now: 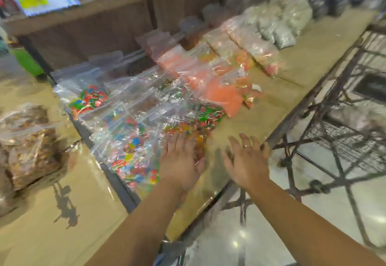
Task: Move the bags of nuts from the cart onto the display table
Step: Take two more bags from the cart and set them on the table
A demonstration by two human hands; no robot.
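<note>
Display table; both hands empty, spread flat.

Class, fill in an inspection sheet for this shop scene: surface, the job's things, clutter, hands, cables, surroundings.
Surface: tan display table, bare strip along its near edge.
Job's things: brown bags at far left, maybe nuts; too blurred to confirm.
Clutter: clear bags of coloured sweets, orange bags, grey bags.
Hands: left hand open, over the sweets; right hand open, empty, over the table edge.
Cables: nothing seen.
Surroundings: wire cart at right, wooden shelf behind.
</note>
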